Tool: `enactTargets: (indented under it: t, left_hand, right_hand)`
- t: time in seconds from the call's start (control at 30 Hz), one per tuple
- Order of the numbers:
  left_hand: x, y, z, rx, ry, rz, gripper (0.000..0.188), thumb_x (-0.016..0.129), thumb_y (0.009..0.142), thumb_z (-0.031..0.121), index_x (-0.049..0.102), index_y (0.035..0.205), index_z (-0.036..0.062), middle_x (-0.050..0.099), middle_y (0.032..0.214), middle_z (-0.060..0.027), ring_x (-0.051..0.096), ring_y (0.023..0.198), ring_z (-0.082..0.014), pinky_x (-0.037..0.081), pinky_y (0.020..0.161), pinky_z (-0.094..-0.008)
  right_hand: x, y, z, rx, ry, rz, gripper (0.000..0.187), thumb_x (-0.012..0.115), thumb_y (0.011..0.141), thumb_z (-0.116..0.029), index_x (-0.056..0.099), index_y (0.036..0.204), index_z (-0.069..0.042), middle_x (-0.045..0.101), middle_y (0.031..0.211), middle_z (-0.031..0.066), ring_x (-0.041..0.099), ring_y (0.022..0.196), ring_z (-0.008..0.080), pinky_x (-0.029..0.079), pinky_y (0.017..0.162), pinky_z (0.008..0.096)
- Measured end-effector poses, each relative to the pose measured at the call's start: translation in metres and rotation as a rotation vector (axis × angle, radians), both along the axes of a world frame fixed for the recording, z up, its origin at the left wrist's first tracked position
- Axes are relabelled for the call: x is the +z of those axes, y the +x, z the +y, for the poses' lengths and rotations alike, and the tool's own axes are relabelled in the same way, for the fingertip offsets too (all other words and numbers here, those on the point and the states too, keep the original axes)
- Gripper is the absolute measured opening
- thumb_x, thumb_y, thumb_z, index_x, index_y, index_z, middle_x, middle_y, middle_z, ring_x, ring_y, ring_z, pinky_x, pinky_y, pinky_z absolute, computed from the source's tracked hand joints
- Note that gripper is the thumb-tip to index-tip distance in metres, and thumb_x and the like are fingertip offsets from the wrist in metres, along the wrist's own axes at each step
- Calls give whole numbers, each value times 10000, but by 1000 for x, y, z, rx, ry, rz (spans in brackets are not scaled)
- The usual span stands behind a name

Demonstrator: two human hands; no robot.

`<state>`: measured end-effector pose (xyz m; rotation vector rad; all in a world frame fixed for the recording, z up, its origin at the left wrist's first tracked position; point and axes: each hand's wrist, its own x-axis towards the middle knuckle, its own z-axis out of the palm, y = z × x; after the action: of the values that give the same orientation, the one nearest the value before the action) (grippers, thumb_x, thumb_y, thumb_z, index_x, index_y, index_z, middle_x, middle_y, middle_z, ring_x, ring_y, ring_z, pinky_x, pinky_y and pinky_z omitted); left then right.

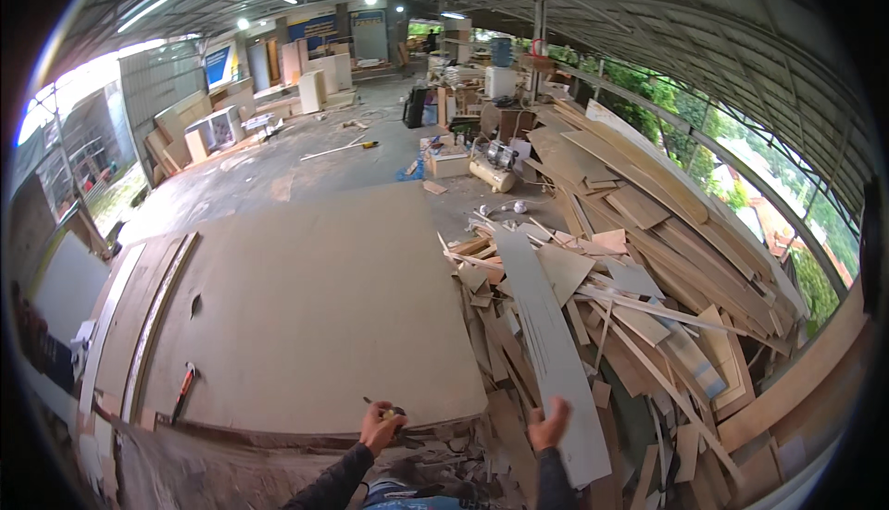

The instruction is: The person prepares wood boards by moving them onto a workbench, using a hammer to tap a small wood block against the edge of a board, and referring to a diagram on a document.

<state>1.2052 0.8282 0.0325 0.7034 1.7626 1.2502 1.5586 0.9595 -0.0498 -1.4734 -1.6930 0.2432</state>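
Your left hand, near edge of the worktop: fingers closed round a small yellow-and-dark object, a thin dark stick poking out beyond. Your right hand is empty, half open, over a long grey board; contact unclear. Broad tan sheet spreads before you; hammer with red-and-black handle lies toward its left side, long strips farther left. Right of you, heaped wood offcuts. Beyond: tan compressor on the floor, water dispenser with blue bottle.
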Motion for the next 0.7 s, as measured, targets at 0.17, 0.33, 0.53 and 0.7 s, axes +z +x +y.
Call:
enactTargets:
  t: [0.17, 0.33, 0.53, 0.7]
  left_hand:
    - [-17, 43, -11, -421, -182, 259, 872, 857, 601, 333, 416, 1235, -71, 597, 1032, -175, 590, 940, -227, 492, 817, -331]
    - [-5, 55, -30, -497, -225, 331, 980, 836, 584, 406, 340, 1287, -65, 554, 1104, -192, 578, 988, -286, 477, 856, -356]
    - [-14, 30, -71, -443, -189, 327, 965, 806, 619, 414, 331, 1317, -53, 577, 1115, -230, 591, 1015, -314, 475, 859, -385]
    - [-25, -17, -108, -279, -196, 105, 711, 761, 725, 335, 456, 1247, -40, 638, 1026, -177, 637, 915, -242, 514, 760, -339]
  right_hand:
    - [59, -102, -64, 820, -52, -11, 696, 760, 679, -276, 458, 1259, -38, 390, 1350, 211, 378, 1260, 382, 352, 1025, 436]
    - [38, -138, -103, 1137, -315, 103, 672, 779, 645, -184, 501, 1243, -51, 408, 1370, 170, 461, 1212, 350, 425, 969, 416]
    - [25, -160, -118, 1149, -304, 127, 498, 754, 707, -248, 590, 1125, -33, 613, 1115, 153, 615, 984, 326, 507, 831, 390]
    - [29, -191, -110, 927, -290, 147, 454, 731, 729, -350, 640, 1039, -30, 645, 983, 174, 635, 912, 313, 508, 774, 401]
